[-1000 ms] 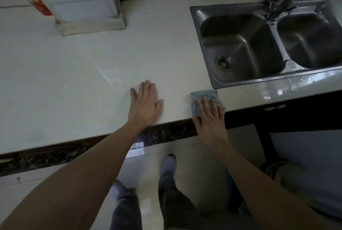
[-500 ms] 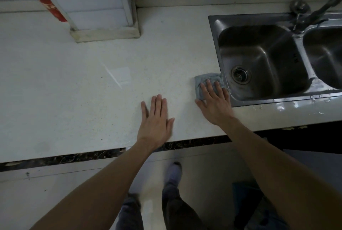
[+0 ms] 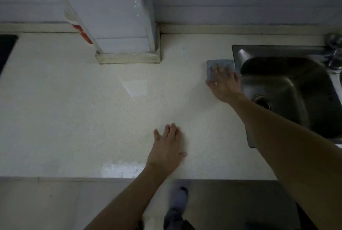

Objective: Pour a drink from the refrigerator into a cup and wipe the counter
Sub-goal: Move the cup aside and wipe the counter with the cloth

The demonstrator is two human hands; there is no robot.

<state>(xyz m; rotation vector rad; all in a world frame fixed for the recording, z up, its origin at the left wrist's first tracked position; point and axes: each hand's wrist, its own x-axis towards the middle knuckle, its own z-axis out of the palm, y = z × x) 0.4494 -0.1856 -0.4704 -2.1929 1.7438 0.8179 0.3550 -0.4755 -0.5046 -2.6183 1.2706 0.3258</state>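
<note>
A folded grey-blue cloth (image 3: 218,65) lies flat on the pale speckled counter (image 3: 92,115), right beside the left rim of the steel sink (image 3: 288,89). My right hand (image 3: 224,83) presses on the cloth with straight, spread fingers and covers its near half. Closer to the counter's front edge, my left hand (image 3: 167,148) rests flat on the bare surface, fingers together and thumb out. No cup or drink is in view.
A white tiled column (image 3: 127,45) stands at the back of the counter, with a red-and-white pipe (image 3: 81,30) leaning on its left. A tap (image 3: 333,52) shows at the far right. A dark hob corner (image 3: 6,48) sits far left. My feet are below the front edge.
My right hand has slid the cloth away from the front edge toward the back of the counter, along the sink's left rim. The left hand stays flat in the same spot.
</note>
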